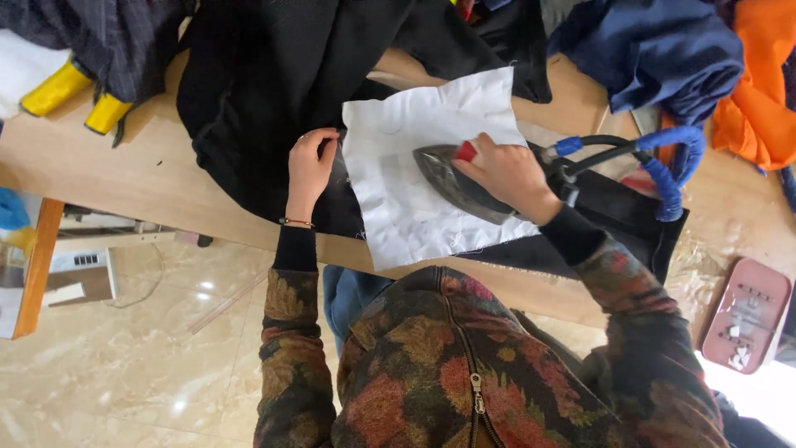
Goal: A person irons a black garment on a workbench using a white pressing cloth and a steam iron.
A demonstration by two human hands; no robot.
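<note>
On the wooden bench (149, 178), seen from the head camera, a dark flat iron (452, 178) rests sole-down upon a white pressing cloth (414, 149), which itself lies over black fabric (265, 99) spread across the bench. The right hand (506, 174) is clenched round the iron's handle, fingers (477, 162) wrapped over it, beside a red control visible at the fingertips. The iron's long axis runs across the picture from upper left to lower right; its pointed nose faces left, toward the left hand (309, 162), and its heel faces the right wrist, where a black cord with blue wrapping (672, 166) loops away toward the bench's right end. The left hand lies just beyond the cloth's left edge, well apart from the iron's nose, with the fingers pressed or pinched on the black fabric at that edge; whether they grip the fabric or merely hold it flat cannot be told. The right hand is therefore the one on the iron; the left is the nearer to the cloth's free edge. Elsewhere in the same view: two yellow objects (79, 95) at the bench's upper left, blue cloth (663, 50) and orange cloth (759, 99) heaped at upper right, and a pink tray (746, 315) at lower right.
</note>
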